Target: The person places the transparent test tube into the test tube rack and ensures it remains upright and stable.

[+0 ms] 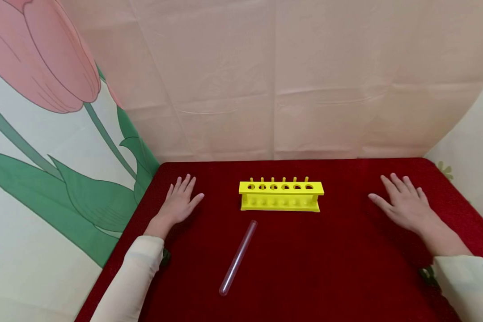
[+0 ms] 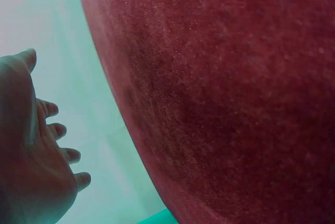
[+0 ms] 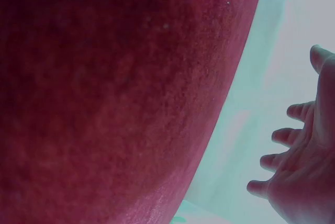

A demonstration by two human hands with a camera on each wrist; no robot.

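Note:
A yellow test tube rack [image 1: 281, 202] with a row of round holes and short pegs behind them stands toward the back of the table. In front of it a clear test tube [image 1: 238, 258] lies slantwise on the red cloth. To the left of both, my left hand [image 1: 178, 203] is spread palm down with nothing in it. Over on the right my right hand [image 1: 406, 205] is likewise spread, holding nothing. Each wrist view shows the palm side of its own hand, the left [image 2: 36, 145] and the right [image 3: 303, 150], with fingers extended and no object touched.
Red cloth covers the table [image 1: 326, 268], whose back edge meets a plain pinkish curtain [image 1: 273, 80]. A tulip-printed curtain [image 1: 56, 134] hangs along the left side, and a pale one [image 1: 479, 147] hangs at the right.

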